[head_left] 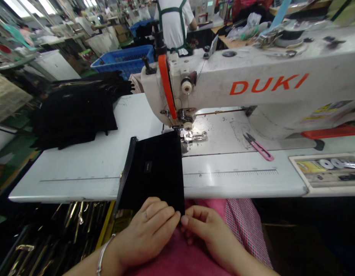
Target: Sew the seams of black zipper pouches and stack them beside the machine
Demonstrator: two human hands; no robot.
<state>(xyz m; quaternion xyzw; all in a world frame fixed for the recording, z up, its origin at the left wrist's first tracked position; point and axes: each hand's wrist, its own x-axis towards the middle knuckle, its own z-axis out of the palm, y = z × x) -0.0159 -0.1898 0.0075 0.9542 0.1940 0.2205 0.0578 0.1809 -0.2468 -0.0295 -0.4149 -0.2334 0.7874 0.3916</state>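
Observation:
A black fabric panel (163, 168) with a small label (148, 167) reaches from my hands up to the presser foot of the white sewing machine (217, 84). Along its left side runs a dark strip with a zipper (128, 165). My left hand (154, 226) lies over the panel's near end, fingers bent and pinching its right corner. Close beside it, my right hand (206, 226) has thumb and forefinger pressed together at that same corner. The panel's far edge meets the machine near the needle, where details are too small to tell.
Pink thread snips (259, 147) lie on the machine bed at right, near a parts tray (327, 172). A pile of black fabric pieces (76, 107) sits at the table's left. Below are several zippered pieces (76, 222). A blue crate (125, 61) and a person (173, 23) are behind.

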